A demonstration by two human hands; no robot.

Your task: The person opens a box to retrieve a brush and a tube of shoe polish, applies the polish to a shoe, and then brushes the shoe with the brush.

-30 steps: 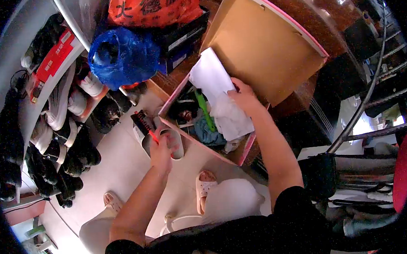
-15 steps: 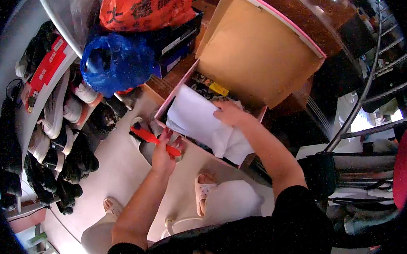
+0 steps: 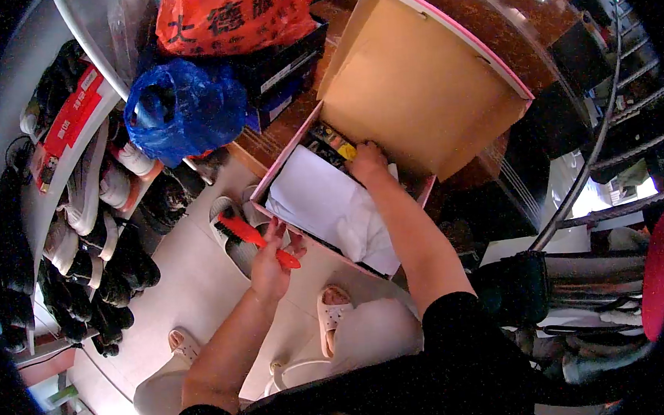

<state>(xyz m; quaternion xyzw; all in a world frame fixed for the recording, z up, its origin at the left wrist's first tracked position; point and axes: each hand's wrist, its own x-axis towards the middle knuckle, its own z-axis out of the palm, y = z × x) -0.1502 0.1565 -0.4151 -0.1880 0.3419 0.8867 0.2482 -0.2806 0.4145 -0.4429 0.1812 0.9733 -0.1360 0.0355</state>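
Grasping a red, dark-bristled brush [image 3: 248, 231], left grip [image 3: 272, 269] hangs beside an open pink-edged cardboard box [image 3: 427, 80]; right grip [image 3: 369, 162] inside, hold unclear.

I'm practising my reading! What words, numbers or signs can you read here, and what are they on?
"大德服", on the orange-red bag; the last character is less clear, and more print above is cut off.
Red box on the shelf: white writing, too blurred to read.
Black box below the bag: white label, too small to read.
Yellow thing by the right hand: no words I can make out.
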